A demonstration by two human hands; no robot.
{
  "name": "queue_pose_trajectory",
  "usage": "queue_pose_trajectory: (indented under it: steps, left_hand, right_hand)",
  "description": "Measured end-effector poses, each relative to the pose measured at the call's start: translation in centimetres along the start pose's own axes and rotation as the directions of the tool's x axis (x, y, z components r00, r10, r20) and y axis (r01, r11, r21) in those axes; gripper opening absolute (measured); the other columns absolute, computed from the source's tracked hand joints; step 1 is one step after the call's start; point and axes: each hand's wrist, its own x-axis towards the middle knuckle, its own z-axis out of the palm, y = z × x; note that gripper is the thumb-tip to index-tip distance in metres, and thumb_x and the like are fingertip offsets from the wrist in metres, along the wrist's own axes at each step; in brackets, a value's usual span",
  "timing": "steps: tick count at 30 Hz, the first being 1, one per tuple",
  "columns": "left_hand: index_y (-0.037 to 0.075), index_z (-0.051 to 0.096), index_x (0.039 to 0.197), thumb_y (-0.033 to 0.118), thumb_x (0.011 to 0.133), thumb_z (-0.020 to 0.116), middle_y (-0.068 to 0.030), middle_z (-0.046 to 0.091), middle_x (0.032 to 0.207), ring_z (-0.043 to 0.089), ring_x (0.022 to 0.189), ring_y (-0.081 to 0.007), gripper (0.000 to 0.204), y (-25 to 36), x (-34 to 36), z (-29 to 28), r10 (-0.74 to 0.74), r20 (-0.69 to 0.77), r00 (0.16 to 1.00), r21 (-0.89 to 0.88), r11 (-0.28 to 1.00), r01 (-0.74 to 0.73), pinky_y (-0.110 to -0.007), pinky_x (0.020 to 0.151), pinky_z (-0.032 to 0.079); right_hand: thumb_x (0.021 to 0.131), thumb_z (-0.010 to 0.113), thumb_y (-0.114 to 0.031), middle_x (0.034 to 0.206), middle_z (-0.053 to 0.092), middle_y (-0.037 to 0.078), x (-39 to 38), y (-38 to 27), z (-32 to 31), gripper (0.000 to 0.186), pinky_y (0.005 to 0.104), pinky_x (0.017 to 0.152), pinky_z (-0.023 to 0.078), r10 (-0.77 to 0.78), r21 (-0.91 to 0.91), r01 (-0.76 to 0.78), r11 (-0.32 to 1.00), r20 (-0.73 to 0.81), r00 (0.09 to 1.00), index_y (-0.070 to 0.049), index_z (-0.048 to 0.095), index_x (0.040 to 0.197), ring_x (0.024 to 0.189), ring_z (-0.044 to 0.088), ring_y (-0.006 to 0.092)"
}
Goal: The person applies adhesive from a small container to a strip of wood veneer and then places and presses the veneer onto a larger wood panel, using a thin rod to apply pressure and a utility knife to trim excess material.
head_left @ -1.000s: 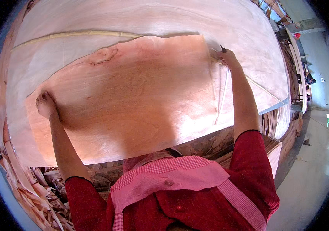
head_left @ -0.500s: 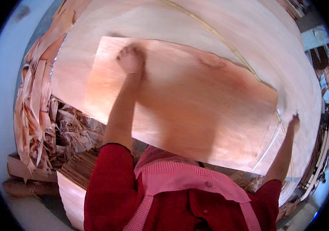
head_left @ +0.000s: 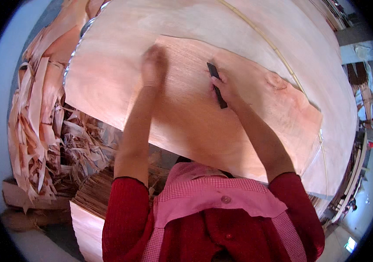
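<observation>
Both hands now drawn in from the sheet's edges: left hand blurred, grip untellable, right hand clenched on dark blade against veneer sheet atop the bench, cutting likely under way

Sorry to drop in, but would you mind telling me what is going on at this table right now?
A person in a red top is working on a thin wood veneer sheet lying on a larger stack of veneer. The left hand, blurred, rests on the sheet. The right hand grips a slim dark tool with its tip against the sheet. A heap of veneer scraps lies at the person's left.
</observation>
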Motion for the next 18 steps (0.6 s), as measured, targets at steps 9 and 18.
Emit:
queue_pose_trajectory:
  steps: [9,18]
  left_hand:
    - [0.016,0.045,0.121,0.02,0.081,0.051,-0.0028,0.048,0.123,0.038,0.117,-0.0267,0.04,-3.3,-0.4,-1.2,0.123,0.096,0.988,0.415,0.897,-0.152,-0.047,0.096,0.026]
    - [0.027,0.043,0.124,0.024,0.083,0.047,0.0017,0.045,0.126,0.037,0.119,-0.0259,0.041,-3.5,-0.1,-1.0,0.112,0.193,0.975,0.423,0.887,-0.186,-0.053,0.096,0.023]
  right_hand:
    - [0.082,0.046,-0.015,0.084,0.052,0.022,1.3,-3.8,9.9,0.025,0.0437,0.072,0.041,-0.406,-0.772,0.335,0.541,0.11,0.907,0.0,0.048,0.102,0.079,0.052,0.0354]
    - [0.085,0.042,-0.017,0.094,0.054,0.022,3.0,-4.4,11.3,0.026,0.0451,0.076,0.041,-0.346,-0.792,0.151,0.592,-0.081,0.935,-0.001,0.047,0.105,0.09,0.052,0.0348]
